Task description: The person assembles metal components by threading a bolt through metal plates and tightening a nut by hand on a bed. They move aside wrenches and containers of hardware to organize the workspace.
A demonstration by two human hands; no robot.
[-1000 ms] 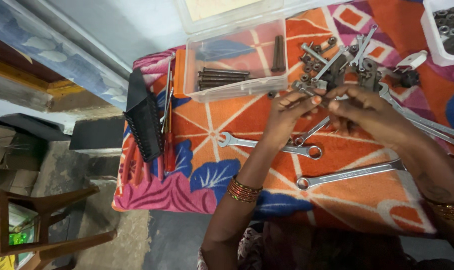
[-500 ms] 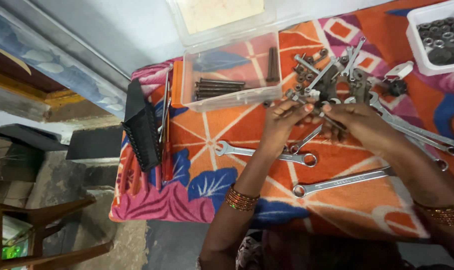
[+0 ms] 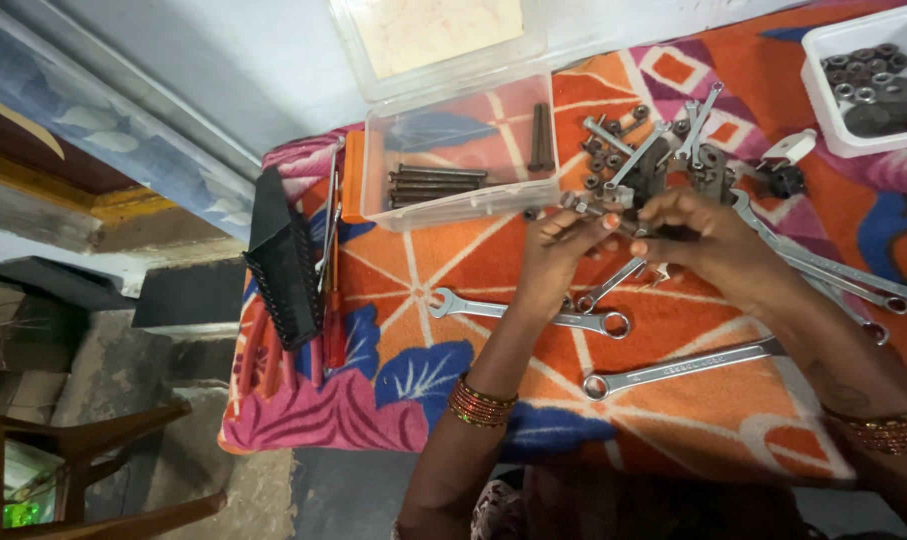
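My left hand (image 3: 556, 250) and my right hand (image 3: 701, 240) meet over the orange patterned cloth (image 3: 443, 260) and hold a bolt (image 3: 598, 208) between their fingertips. The left fingers pinch the head end, the right fingers close on the shaft end. Just beyond the hands lies a pile of bolts, nuts and small spanners (image 3: 653, 150). Under and in front of the hands lie two long combination spanners (image 3: 528, 313) (image 3: 683, 365).
A clear plastic box (image 3: 453, 150) with long dark bolts stands behind the left hand. A white tub of nuts (image 3: 868, 85) sits at the far right. A black rack (image 3: 285, 250) and screwdrivers (image 3: 331, 270) lie at the cloth's left edge. More spanners (image 3: 833, 270) lie at the right.
Both hands stayed together on the bolt, with small finger shifts around it. The camera view drifted slightly, so the table's things sit a little lower and further left in the frame.
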